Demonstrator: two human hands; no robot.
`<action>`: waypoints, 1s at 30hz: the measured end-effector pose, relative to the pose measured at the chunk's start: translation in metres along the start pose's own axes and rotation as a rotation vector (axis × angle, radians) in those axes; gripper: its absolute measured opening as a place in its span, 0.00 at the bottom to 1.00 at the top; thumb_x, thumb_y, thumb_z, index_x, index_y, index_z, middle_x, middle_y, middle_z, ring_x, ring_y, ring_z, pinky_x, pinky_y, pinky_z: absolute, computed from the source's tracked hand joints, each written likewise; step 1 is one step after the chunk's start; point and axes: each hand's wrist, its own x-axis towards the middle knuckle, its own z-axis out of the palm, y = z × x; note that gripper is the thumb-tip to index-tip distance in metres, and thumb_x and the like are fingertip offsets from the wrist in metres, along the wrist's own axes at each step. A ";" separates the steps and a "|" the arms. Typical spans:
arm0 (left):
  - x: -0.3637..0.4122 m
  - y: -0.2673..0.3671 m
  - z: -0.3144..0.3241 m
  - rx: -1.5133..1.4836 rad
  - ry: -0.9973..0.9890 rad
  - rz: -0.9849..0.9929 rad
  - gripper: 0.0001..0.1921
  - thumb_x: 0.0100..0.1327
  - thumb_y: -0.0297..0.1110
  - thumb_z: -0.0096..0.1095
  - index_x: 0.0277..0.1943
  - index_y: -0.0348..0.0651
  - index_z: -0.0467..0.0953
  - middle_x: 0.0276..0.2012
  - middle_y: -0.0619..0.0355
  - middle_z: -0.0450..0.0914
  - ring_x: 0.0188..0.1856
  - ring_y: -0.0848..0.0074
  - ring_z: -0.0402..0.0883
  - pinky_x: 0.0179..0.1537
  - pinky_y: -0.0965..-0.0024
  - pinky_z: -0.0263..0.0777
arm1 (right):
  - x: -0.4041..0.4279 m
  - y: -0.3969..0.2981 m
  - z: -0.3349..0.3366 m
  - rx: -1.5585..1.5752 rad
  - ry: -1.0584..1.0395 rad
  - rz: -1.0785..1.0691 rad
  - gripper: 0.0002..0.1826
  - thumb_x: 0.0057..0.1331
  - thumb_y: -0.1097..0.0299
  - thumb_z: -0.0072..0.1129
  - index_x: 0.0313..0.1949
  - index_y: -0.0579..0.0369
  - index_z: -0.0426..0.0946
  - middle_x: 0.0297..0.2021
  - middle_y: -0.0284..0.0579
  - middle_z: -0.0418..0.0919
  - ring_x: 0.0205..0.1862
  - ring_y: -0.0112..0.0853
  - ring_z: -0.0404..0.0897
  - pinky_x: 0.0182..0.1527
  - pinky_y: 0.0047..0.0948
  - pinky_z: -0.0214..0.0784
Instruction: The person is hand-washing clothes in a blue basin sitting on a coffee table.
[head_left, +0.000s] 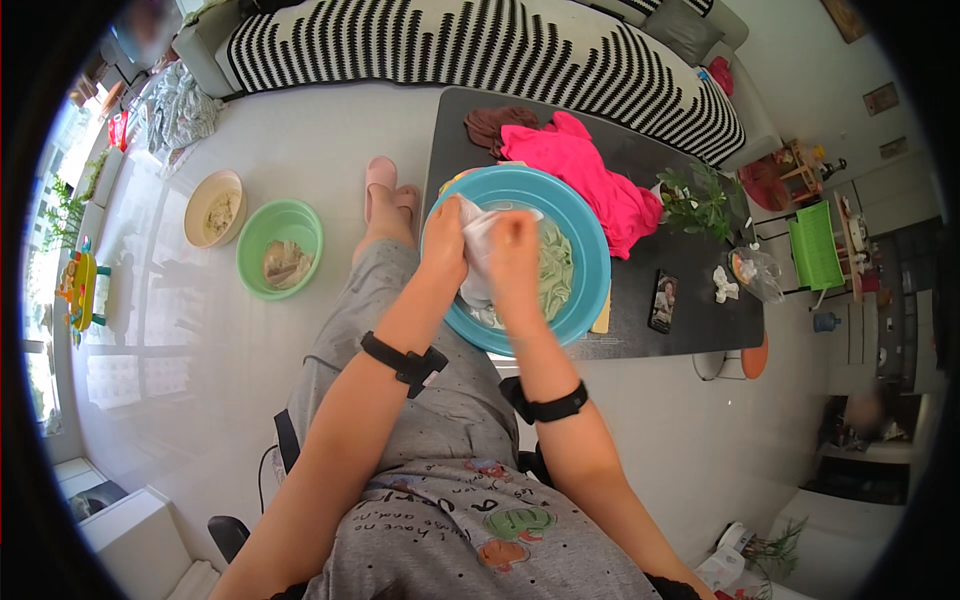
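Observation:
Both of my hands are over a blue plastic basin (592, 247) at the table's near left end. My left hand (448, 236) grips a wet white cloth (476, 255) along its left side. On the cloth's right side is my right hand (514, 244), blurred and curled as a fist, closed on the fabric. Part of the cloth hangs down into the basin. Pale green fabric (555, 277) lies in the water beside it. The fingertips of both hands are partly hidden.
On the dark table (630, 315) lie pink clothing (577, 172), brown fabric (499, 126), a phone (664, 301), crumpled tissue (724, 285) and a potted plant (697, 196). A green basin (279, 214) and a beige basin (196, 225), both holding items, stand on the floor. A sofa (420, 45) runs behind.

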 end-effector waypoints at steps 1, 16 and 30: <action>-0.004 0.003 -0.005 0.128 0.023 -0.067 0.11 0.59 0.35 0.45 0.32 0.36 0.70 0.28 0.56 0.72 0.31 0.74 0.73 0.31 0.70 0.67 | -0.020 -0.025 0.015 -0.128 -0.087 -0.032 0.08 0.60 0.65 0.45 0.32 0.57 0.66 0.28 0.49 0.73 0.29 0.43 0.75 0.34 0.37 0.65; -0.012 -0.076 -0.025 -0.538 -0.503 0.018 0.12 0.60 0.35 0.47 0.42 0.38 0.70 0.32 0.59 0.73 0.31 0.75 0.73 0.33 0.71 0.67 | -0.026 -0.042 0.011 -0.519 -0.125 -0.278 0.14 0.59 0.63 0.46 0.20 0.59 0.69 0.18 0.55 0.72 0.22 0.48 0.72 0.25 0.43 0.61; -0.002 -0.059 -0.030 -0.697 -0.803 -0.089 0.14 0.64 0.38 0.40 0.45 0.42 0.70 0.37 0.58 0.73 0.37 0.75 0.72 0.34 0.72 0.65 | -0.027 -0.061 0.017 -0.374 -0.111 -0.160 0.13 0.58 0.67 0.49 0.21 0.62 0.69 0.24 0.49 0.69 0.24 0.43 0.69 0.27 0.38 0.58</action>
